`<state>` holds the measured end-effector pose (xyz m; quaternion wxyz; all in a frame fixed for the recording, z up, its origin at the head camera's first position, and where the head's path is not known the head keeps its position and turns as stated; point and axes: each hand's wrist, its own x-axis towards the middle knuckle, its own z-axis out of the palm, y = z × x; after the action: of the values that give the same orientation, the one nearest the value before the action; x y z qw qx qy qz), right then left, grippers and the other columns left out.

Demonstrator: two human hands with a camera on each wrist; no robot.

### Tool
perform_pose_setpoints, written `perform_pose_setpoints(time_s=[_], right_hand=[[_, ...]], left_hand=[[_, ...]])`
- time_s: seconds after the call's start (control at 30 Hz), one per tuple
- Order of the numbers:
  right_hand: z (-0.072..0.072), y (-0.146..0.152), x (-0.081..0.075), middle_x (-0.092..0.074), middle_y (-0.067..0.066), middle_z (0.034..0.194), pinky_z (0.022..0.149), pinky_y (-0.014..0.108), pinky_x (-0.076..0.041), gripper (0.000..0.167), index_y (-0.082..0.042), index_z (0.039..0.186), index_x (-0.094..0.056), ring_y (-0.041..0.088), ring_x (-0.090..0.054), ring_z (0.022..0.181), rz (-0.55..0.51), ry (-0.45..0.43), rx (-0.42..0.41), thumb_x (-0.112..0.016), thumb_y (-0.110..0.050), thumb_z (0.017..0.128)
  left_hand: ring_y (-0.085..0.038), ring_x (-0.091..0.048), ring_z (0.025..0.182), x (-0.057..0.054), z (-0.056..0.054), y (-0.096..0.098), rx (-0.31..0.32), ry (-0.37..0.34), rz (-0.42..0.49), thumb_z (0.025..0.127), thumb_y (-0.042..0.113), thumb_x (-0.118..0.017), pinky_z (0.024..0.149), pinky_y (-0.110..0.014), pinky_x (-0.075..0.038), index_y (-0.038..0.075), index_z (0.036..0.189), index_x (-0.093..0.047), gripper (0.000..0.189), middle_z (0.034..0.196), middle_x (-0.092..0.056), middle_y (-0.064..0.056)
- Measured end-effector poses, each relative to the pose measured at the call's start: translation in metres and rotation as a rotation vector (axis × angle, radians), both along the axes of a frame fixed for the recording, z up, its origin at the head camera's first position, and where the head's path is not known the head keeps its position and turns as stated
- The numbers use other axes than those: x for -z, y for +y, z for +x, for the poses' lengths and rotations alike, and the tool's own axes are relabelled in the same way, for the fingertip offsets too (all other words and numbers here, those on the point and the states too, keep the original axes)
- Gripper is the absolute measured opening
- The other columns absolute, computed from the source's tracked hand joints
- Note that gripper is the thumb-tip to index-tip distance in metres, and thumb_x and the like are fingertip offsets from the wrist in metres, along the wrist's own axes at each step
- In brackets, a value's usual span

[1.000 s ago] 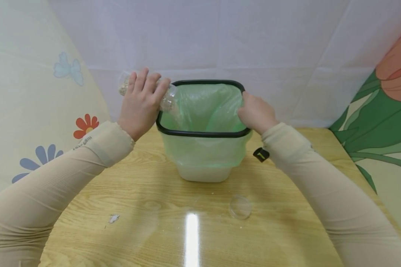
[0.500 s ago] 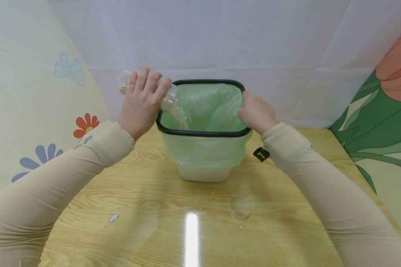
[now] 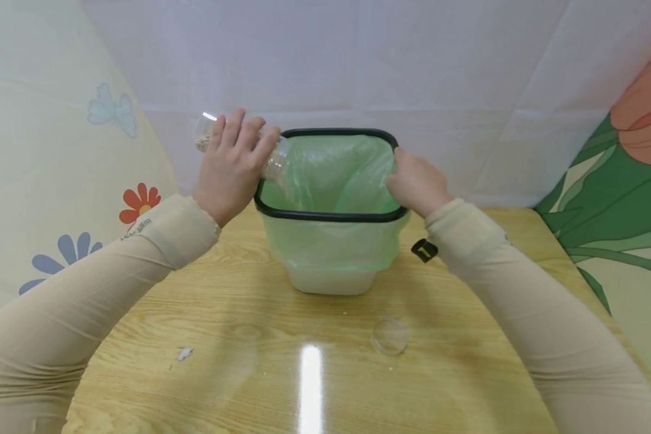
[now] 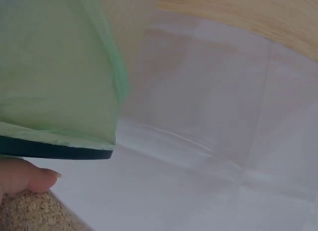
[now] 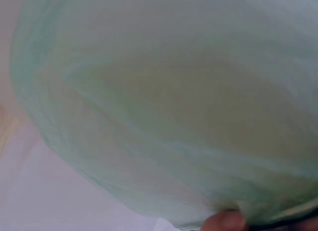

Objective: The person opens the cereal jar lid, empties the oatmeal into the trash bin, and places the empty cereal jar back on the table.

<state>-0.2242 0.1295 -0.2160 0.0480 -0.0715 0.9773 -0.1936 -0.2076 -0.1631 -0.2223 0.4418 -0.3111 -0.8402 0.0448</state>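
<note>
My left hand (image 3: 230, 166) grips a clear plastic jar (image 3: 279, 155), tilted with its mouth over the left side of a trash bin (image 3: 333, 283). Pale oat-like flakes (image 4: 37, 211) fill part of the jar, and a faint stream of them drops inside the bin. A green bag (image 3: 336, 244) lines the bin and hangs folded over its outside. Around the top runs a black rim (image 3: 331, 216). On the far side, my right hand (image 3: 419, 182) holds that rim at the right, fingers curled over it; the right wrist view shows a fingertip (image 5: 226, 221) against the bag.
A clear round lid (image 3: 390, 336) lies on the wooden table (image 3: 239, 374) in front of the bin, with small crumbs near it. A torn pale patch (image 3: 184, 354) marks the table at left. A white cloth (image 3: 325, 66) hangs behind the bin.
Flakes fall from the jar throughout; the stream was fuller half a second ago and looks thinner now. My left hand and the jar have shifted very slightly right. The right hand stays put.
</note>
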Motion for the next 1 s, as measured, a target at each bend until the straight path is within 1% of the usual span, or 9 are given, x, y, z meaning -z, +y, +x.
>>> perform_pose_setpoints(time_s=[0.1, 0.2, 0.37, 0.43, 0.6, 0.7, 0.87, 0.93, 1.0], right_hand=[[-0.0003, 0.0001, 0.0003, -0.030, 0.029, 0.150, 0.057, 0.036, -0.041, 0.067, 0.004, 0.152, -0.012, 0.036, -0.050, 0.094, -0.002, 0.000, -0.003, -0.034, -0.007, 0.090], [-0.0011, 0.0001, 0.0005, -0.030, 0.029, 0.150, 0.061, 0.038, -0.042, 0.067, 0.004, 0.152, -0.012, 0.036, -0.050, 0.096, -0.002, 0.002, -0.002, -0.034, -0.007, 0.090], [-0.0015, -0.0004, 0.0003, -0.030, 0.029, 0.150, 0.057, 0.036, -0.040, 0.068, 0.004, 0.153, -0.012, 0.034, -0.050, 0.088, -0.001, -0.003, 0.003, -0.034, -0.007, 0.090], [-0.0015, -0.0006, 0.0001, -0.029, 0.028, 0.151, 0.056, 0.035, -0.039, 0.068, 0.004, 0.153, -0.011, 0.034, -0.050, 0.087, -0.001, -0.007, 0.005, -0.034, -0.007, 0.090], [-0.0014, -0.0007, -0.0002, -0.026, 0.027, 0.153, 0.058, 0.036, -0.040, 0.068, 0.003, 0.153, -0.011, 0.035, -0.049, 0.096, -0.005, -0.013, 0.003, -0.034, -0.007, 0.090], [-0.0016, -0.0006, -0.0001, -0.026, 0.027, 0.153, 0.060, 0.037, -0.041, 0.068, 0.003, 0.153, -0.011, 0.036, -0.049, 0.098, -0.009, -0.014, -0.001, -0.034, -0.007, 0.090], [-0.0023, 0.0002, 0.0006, -0.025, 0.028, 0.153, 0.070, 0.042, -0.044, 0.067, 0.005, 0.152, -0.011, 0.037, -0.048, 0.105, -0.011, -0.008, -0.007, -0.033, -0.007, 0.090], [-0.0023, 0.0003, 0.0007, -0.025, 0.028, 0.153, 0.071, 0.042, -0.044, 0.067, 0.005, 0.152, -0.011, 0.037, -0.047, 0.105, -0.011, -0.007, -0.009, -0.033, -0.007, 0.090], [-0.0020, 0.0006, 0.0008, -0.024, 0.028, 0.153, 0.066, 0.040, -0.043, 0.067, 0.005, 0.152, -0.011, 0.037, -0.048, 0.103, -0.013, -0.009, -0.011, -0.033, -0.006, 0.090]], left_hand=[[-0.049, -0.043, 0.122, 0.0001, -0.0003, 0.0002, 0.001, -0.001, -0.004, 0.093, -0.015, -0.034, 0.102, -0.064, -0.034, 0.001, 0.125, -0.050, 0.039, 0.121, -0.049, -0.025], [-0.049, -0.043, 0.121, 0.0003, -0.0010, 0.0006, 0.003, 0.014, -0.004, 0.094, -0.015, -0.033, 0.102, -0.064, -0.034, 0.001, 0.125, -0.050, 0.039, 0.120, -0.050, -0.024], [-0.049, -0.044, 0.121, 0.0004, -0.0009, 0.0011, 0.008, 0.029, 0.001, 0.096, -0.014, -0.032, 0.102, -0.064, -0.034, 0.002, 0.123, -0.051, 0.037, 0.119, -0.050, -0.024], [-0.049, -0.044, 0.121, 0.0002, -0.0007, 0.0014, 0.006, 0.026, 0.001, 0.096, -0.014, -0.032, 0.102, -0.064, -0.034, 0.002, 0.123, -0.051, 0.037, 0.119, -0.050, -0.024], [-0.049, -0.043, 0.121, 0.0001, -0.0003, 0.0016, 0.008, 0.023, 0.003, 0.095, -0.014, -0.032, 0.103, -0.063, -0.034, 0.001, 0.123, -0.050, 0.037, 0.119, -0.050, -0.024], [-0.049, -0.044, 0.121, 0.0000, -0.0004, 0.0014, 0.010, 0.023, 0.005, 0.094, -0.014, -0.033, 0.103, -0.064, -0.033, 0.001, 0.124, -0.050, 0.038, 0.120, -0.050, -0.024], [-0.049, -0.044, 0.121, 0.0000, -0.0015, 0.0012, 0.010, 0.035, 0.000, 0.093, -0.015, -0.034, 0.102, -0.064, -0.035, 0.001, 0.123, -0.051, 0.038, 0.119, -0.050, -0.024], [-0.049, -0.044, 0.121, 0.0000, -0.0018, 0.0011, 0.008, 0.037, -0.003, 0.093, -0.015, -0.034, 0.102, -0.064, -0.035, 0.001, 0.123, -0.050, 0.038, 0.119, -0.051, -0.024], [-0.049, -0.044, 0.121, 0.0000, -0.0018, 0.0010, 0.004, 0.038, -0.008, 0.093, -0.015, -0.034, 0.102, -0.064, -0.034, 0.002, 0.124, -0.050, 0.038, 0.119, -0.050, -0.024]])
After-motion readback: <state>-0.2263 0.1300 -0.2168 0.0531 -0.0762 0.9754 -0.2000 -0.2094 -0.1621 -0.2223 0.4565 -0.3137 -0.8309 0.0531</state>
